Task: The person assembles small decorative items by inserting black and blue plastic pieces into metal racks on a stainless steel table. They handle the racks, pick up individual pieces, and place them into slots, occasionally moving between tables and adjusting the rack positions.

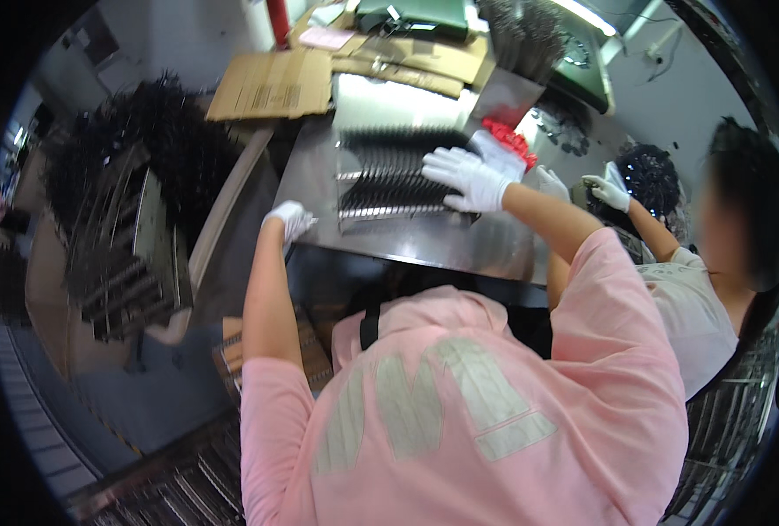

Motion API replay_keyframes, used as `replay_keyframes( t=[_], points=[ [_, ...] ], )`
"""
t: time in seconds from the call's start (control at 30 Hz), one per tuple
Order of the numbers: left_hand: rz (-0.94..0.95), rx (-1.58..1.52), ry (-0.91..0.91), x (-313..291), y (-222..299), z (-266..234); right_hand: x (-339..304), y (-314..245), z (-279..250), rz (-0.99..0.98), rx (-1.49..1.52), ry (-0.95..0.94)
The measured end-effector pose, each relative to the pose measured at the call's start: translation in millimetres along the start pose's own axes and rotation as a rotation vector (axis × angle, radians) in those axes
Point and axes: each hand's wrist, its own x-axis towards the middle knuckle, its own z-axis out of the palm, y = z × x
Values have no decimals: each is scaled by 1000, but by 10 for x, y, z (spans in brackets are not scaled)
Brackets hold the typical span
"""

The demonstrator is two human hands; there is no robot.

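On the metal table (306, 167) lies a rack (380, 180) with rows of thin dark pieces and shiny metal bars. My right hand (468, 178), in a white glove, rests flat over the rack's right side with its fingers spread. At the table's front left corner is my left hand (291, 221), also gloved in white. Its fingers are curled closed, and what they hold, if anything, cannot be made out. Just beyond my right hand are a pale packet (492, 153) and a bright red bunched item (509, 143).
A cardboard sheet (271, 85) and a green case (411, 17) lie at the back. Left stand dark metal racks (131, 250) and a black shiny heap (157, 118). A co-worker's gloved hand (608, 191) is at the right, near a dark glittering bundle (650, 180).
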Motion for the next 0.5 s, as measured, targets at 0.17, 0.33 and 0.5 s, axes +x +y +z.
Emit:
replay_keyframes(
  t=[0.17, 0.33, 0.5],
  points=[
    [-271, -1089, 238, -130, 312, 195, -18, 21, 29, 20, -11, -1],
    [-383, -1235, 696, -340, 845, 321, -59, 67, 108, 3, 39, 52],
    [-574, -1585, 225, -244, 598, -29, -76, 95, 163, 10, 6, 49]
  ],
)
